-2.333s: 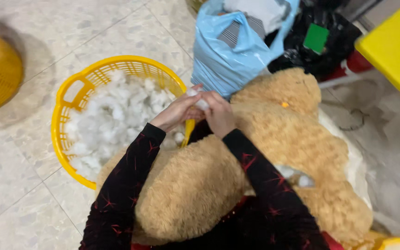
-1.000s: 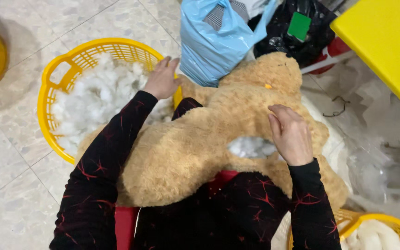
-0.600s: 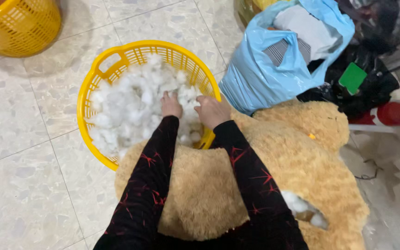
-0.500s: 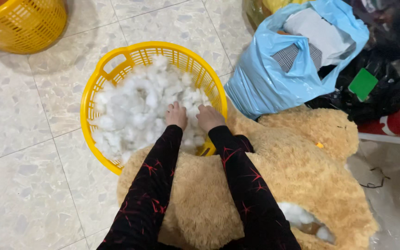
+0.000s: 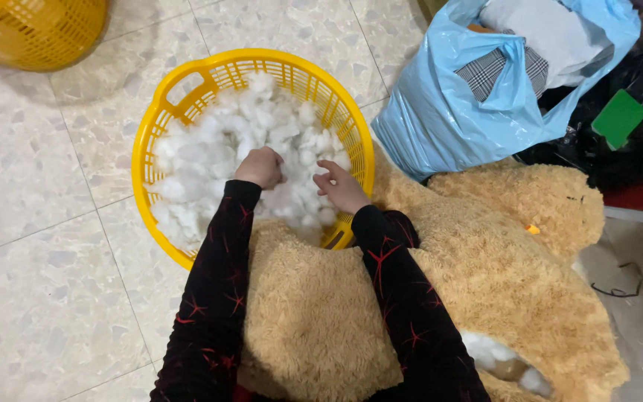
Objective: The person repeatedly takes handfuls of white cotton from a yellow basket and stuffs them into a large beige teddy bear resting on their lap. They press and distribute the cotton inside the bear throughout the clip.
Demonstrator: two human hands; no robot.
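Head view: both arms reach forward over the tan plush bear [image 5: 485, 283] into the yellow basket [image 5: 187, 82] on the tiled floor. The left hand [image 5: 260, 167] is fisted around white stuffing [image 5: 210, 149]; the right hand [image 5: 341, 189], fingers curled, pinches stuffing too.

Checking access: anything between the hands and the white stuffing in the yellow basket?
Nothing visible. The left hand and right hand are already in the white stuffing inside the yellow basket, reaching over the tan plush bear.
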